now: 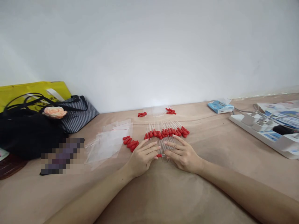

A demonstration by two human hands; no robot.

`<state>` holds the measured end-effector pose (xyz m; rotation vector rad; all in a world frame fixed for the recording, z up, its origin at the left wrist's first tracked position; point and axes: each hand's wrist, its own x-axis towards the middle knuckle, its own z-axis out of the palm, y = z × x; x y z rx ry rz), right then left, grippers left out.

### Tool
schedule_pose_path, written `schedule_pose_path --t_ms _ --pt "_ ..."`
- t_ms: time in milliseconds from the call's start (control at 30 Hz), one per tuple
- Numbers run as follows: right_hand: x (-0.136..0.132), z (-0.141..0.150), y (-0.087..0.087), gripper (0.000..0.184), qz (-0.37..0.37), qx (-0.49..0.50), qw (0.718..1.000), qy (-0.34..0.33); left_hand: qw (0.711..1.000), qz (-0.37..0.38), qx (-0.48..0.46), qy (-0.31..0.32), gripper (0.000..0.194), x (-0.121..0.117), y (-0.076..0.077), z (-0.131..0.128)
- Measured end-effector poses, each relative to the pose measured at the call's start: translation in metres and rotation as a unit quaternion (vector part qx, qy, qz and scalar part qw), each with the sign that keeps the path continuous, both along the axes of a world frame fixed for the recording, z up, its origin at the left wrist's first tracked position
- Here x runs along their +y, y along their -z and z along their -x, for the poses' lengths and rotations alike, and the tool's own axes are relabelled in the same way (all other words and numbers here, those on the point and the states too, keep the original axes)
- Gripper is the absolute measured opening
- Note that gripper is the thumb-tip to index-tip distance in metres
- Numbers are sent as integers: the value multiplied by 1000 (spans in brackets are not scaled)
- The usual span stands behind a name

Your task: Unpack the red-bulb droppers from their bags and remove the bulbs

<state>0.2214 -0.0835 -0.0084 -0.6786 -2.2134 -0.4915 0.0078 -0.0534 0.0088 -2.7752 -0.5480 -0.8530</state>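
Note:
Between my two hands lies a red rubber bulb on the end of a clear thin tube, like a dropper. My left hand is closed on the bulb, its fingertips partly hiding it. My right hand pinches the tube from the other side. Just past my fingertips, several finished droppers lie in a row, red bulbs toward me. Bare clear tubes lie under and beside my right fingers. A small heap of loose red bulbs sits by my left hand.
Clear zip bags are stacked on the left. More droppers lie by the wall. Black and striped bags stand far left. A tissue pack and a white power strip with plugs and cables are on the right.

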Motion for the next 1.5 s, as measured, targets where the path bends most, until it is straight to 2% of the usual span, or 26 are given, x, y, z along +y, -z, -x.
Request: schedule_pose_path --t_ms 300,467,567,700,767,867,933,1033,1167,1367,1500 --pt "0 -4 -1 18 7 5 1000 -3 1000 13 -19 9 17 2 3 5" --pt "-1 -10 -1 18 22 36 998 56 996 16 -89 -14 14 -2 0 12" --pt "0 -9 0 23 38 25 993 109 987 24 -133 -86 15 3 -6 17" --pt "3 -7 -1 32 94 11 985 145 950 58 -198 -232 22 31 -22 41" --pt "6 -6 -2 33 127 16 981 146 921 122 -213 -304 26 49 -30 61" --pt "13 -2 -4 29 153 40 978 133 871 267 -206 -359 32 67 -38 85" --pt "17 5 -6 25 155 51 979 120 852 330 -205 -350 34 70 -40 91" --pt "23 19 -10 22 152 39 980 121 844 397 -197 -302 34 65 -40 86" --pt "26 35 -12 17 165 -22 974 155 836 446 -164 -275 33 57 -38 74" --pt "20 45 -12 12 200 -31 961 190 852 411 -124 -299 37 57 -43 77" --pt "14 51 -13 16 232 -30 951 200 866 361 -115 -325 42 58 -48 78"
